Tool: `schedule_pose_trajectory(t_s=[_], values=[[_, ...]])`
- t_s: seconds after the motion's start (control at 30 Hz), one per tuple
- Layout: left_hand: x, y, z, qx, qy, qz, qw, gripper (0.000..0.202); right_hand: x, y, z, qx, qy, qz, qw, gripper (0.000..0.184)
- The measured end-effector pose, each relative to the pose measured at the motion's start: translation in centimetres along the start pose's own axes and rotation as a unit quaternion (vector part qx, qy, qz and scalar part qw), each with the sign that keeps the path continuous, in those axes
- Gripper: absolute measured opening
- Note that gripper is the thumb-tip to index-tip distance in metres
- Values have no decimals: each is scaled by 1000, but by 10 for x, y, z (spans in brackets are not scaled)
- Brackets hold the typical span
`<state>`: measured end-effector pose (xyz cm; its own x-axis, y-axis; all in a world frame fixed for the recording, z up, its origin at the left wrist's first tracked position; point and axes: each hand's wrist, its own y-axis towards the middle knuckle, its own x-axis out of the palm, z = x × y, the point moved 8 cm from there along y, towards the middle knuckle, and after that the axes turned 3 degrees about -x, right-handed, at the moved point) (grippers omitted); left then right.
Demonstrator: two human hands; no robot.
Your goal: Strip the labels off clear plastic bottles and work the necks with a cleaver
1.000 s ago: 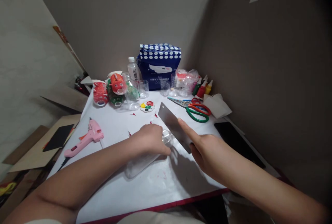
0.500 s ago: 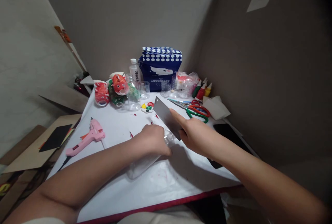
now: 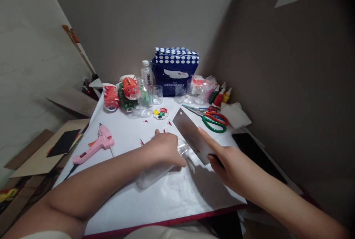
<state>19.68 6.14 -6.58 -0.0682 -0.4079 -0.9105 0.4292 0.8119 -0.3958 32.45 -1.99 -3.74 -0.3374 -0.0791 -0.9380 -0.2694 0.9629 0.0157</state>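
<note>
A clear plastic bottle (image 3: 151,174) lies on its side on the white table sheet (image 3: 172,202). My left hand (image 3: 165,150) is closed over the bottle's upper part and pins it down. My right hand (image 3: 231,165) grips the handle of a steel cleaver (image 3: 190,135), with the forefinger stretched along the blade's spine. The blade slants across the bottle's neck end, just right of my left hand. Whether its edge touches the plastic is hidden.
A pink glue gun (image 3: 95,146) lies at the left. Green and red scissors (image 3: 213,119), a paint palette (image 3: 161,113), paint bottles (image 3: 220,96), painted bottle figures (image 3: 120,95), clear cups, a water bottle and a blue dotted bag (image 3: 174,69) fill the back. A black phone (image 3: 253,148) lies at the right edge.
The cleaver and my right hand slid forward across the bottle half a second ago, then drew back toward me. My left hand stayed on the bottle.
</note>
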Motion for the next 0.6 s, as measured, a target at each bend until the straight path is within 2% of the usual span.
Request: schedule_pose_trajectory(t_s=[0.2,0.33,0.47,0.6], values=[[4,5,-5,-8,-6,-7,1000,53,9,-35,8,12,18,-4,1000,74],[9,11,-10,0,-19,-3,1000,54,6,-43,13,37,32,-18,999,72],[8,12,-7,10,-25,-2,1000,51,-4,-30,6,39,6,-45,998,75],[0,4,1,-5,12,12,1000,55,-16,7,-7,27,-89,-69,993,78]])
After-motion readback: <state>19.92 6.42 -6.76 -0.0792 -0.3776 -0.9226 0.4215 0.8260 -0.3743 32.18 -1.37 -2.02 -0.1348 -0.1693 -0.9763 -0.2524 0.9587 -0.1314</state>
